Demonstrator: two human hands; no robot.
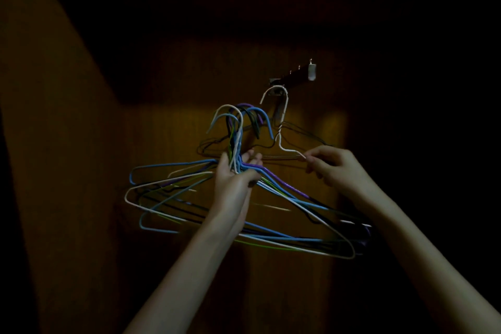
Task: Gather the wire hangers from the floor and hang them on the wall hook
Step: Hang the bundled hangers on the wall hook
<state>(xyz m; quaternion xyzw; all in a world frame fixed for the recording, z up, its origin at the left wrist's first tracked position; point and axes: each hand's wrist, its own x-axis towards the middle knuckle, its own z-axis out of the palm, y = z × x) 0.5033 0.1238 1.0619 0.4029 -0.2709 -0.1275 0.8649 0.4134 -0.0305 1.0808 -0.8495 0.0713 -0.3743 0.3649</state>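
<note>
The scene is very dark, lit only around a wooden wall. At about one o'clock from the frame's centre, a dark hook rail juts from the wall, its long axis rising toward two o'clock, small pegs along its top. A white hanger hangs with its hook over the rail's near end, neck pointing up; the right hand pinches its right shoulder wire between curled fingertips. At nine o'clock from that hand, the left hand grips a bundle of wire hangers at their twisted necks. The bundle's blue, white, purple, green and black hooks point up toward twelve o'clock, curling leftward. Its triangular bodies spread with long axes running from nine o'clock down toward four o'clock.
</note>
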